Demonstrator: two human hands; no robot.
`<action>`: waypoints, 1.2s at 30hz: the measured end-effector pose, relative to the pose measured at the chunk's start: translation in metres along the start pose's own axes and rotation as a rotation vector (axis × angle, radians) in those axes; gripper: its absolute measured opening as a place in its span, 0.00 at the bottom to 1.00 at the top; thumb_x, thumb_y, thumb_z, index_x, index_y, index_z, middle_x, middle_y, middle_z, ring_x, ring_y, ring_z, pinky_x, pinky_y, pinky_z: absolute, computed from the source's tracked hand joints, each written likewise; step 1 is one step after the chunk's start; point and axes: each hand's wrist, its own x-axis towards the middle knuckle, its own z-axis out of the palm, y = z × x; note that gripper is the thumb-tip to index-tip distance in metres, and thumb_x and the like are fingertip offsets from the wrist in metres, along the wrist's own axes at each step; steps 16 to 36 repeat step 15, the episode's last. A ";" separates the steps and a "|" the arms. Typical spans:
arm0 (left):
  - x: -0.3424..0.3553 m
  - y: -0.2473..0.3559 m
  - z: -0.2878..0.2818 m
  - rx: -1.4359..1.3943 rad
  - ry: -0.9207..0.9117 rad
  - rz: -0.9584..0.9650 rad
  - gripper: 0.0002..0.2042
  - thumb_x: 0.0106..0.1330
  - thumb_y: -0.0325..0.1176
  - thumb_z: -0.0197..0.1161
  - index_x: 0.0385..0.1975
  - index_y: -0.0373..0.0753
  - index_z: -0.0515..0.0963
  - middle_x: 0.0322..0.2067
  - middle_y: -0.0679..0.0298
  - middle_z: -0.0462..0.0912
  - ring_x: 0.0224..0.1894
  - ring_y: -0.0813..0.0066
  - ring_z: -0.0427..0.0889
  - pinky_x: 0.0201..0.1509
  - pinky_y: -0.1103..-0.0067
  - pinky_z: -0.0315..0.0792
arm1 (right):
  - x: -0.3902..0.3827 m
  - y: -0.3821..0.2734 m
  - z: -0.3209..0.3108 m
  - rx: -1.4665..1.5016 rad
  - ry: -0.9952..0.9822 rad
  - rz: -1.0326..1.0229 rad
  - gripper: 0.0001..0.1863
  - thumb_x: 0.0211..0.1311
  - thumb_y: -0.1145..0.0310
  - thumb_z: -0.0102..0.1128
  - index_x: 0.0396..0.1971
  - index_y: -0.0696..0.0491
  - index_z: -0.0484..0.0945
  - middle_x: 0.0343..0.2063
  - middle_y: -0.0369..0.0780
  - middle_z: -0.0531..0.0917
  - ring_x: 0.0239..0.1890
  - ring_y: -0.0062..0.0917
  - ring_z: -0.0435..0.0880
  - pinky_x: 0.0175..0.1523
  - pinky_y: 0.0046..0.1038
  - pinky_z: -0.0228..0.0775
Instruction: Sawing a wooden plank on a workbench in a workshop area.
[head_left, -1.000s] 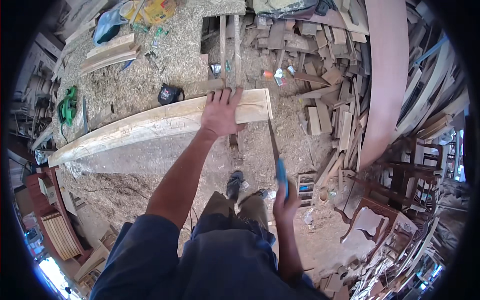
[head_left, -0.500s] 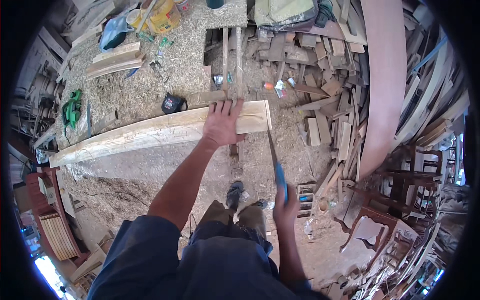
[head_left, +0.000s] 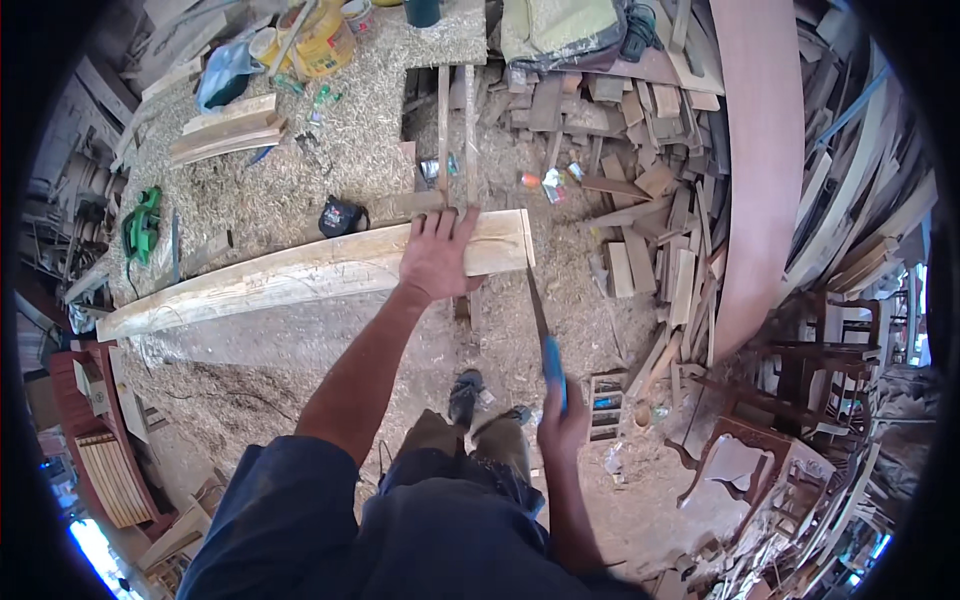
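Note:
A long, pale, slightly curved wooden plank [head_left: 300,268] lies across the work surface in front of me. My left hand [head_left: 437,255] presses on it near its right end. Its fingers reach over the top to the far edge, with the thumb at the near edge. My right hand [head_left: 563,415] is closed round the blue handle of a handsaw [head_left: 541,320]. The saw's blade meets the near edge of the plank, close to its right end, where a thin line crosses the wood. A black tape measure [head_left: 342,216] sits just beyond the plank.
Shavings cover the bench [head_left: 370,130], which holds a green power planer [head_left: 142,225], short boards [head_left: 228,130] and a yellow bucket [head_left: 328,45]. Wood offcuts [head_left: 640,120] are heaped at the right, beside a wide reddish board [head_left: 757,150]. Carved chair frames [head_left: 745,450] stand lower right.
The whole view has shifted slightly. My right hand has drawn the saw a little toward me; the blade is still at the plank's edge. My left hand keeps its place on the plank.

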 end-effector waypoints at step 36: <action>-0.009 0.007 0.006 0.000 -0.036 0.002 0.65 0.50 0.67 0.80 0.87 0.40 0.57 0.67 0.47 0.73 0.75 0.46 0.68 0.81 0.46 0.59 | 0.009 0.003 -0.004 -0.084 -0.194 0.140 0.23 0.84 0.53 0.61 0.66 0.54 0.83 0.40 0.50 0.94 0.36 0.42 0.94 0.45 0.37 0.86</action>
